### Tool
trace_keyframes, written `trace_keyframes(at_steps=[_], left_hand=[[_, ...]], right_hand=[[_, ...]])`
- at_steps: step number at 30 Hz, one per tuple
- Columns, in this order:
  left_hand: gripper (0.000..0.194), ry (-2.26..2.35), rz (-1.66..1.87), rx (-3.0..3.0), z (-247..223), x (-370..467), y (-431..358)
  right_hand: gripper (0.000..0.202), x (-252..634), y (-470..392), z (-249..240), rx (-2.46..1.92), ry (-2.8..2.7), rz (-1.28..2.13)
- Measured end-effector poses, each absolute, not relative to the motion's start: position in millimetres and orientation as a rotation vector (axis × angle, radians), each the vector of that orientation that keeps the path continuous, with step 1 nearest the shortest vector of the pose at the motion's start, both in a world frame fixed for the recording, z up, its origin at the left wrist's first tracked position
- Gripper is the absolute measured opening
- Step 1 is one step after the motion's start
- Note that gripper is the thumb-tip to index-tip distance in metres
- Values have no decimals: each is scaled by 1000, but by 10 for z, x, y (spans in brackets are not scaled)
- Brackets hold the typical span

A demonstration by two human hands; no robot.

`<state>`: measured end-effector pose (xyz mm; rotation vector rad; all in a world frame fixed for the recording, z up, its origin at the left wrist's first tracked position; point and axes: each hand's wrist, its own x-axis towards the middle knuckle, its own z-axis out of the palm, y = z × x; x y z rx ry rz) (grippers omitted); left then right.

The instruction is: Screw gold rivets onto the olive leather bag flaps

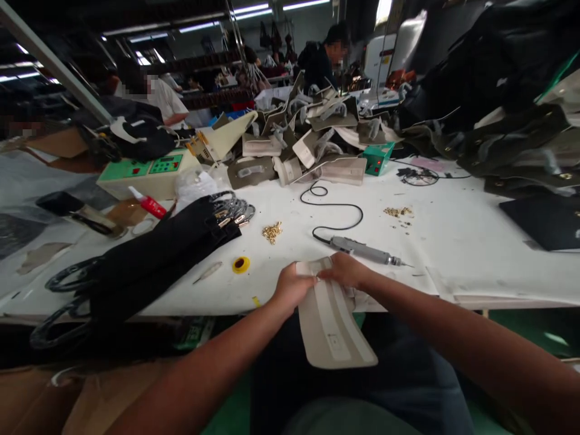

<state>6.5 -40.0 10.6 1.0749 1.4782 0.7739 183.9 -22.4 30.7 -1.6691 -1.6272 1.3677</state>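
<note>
Both hands on the beige panel (333,329): left hand (292,287) pinches its upper end from the left, right hand (347,270) pinches the same end from the right, thumb tips close together; the detail between them is too small to read. Panel hangs from the hands over the near edge of the white table (281,202), lower end over the person's lap, small square patch near that end. Grey powered driver (365,251) lies just beyond and right of the right hand, tip pointing right, black cord (338,205) curling away to the far side. Farther right of that hand, a scatter of small gold parts (399,212). Beyond the left hand, a gold pile (272,232); left of it, a yellow ring (240,264), then a thin pointed tool (209,272), then black pieces with looped handles (158,254). Well beyond both hands: heaped panels (317,133) and a green box (377,158).
</note>
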Motion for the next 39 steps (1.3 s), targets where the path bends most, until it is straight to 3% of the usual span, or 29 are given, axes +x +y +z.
trace_keyframes(at_steps=[12, 18, 23, 25, 33, 39], left_hand=[[32, 1610, 624, 1394, 135, 65, -325], [60, 1672, 767, 1778, 196, -20, -386], [23, 1455, 832, 2332, -53, -160, -412], [18, 1431, 852, 2376, -147, -189, -384], [21, 1460, 875, 2415, -227, -194, -266], [35, 1486, 864, 2364, -288, -213, -213]], right_hand=[[19, 1789, -118, 313, -1984, -1888, 1316], [29, 1722, -112, 382, -2055, -1937, 1200], [29, 1700, -102, 379, -2034, -1966, 1141], [29, 1695, -106, 365, -2016, -1975, 1133], [36, 1708, -55, 252, -2011, -1954, 1116], [42, 1778, -98, 276, -1927, -1897, 1155]])
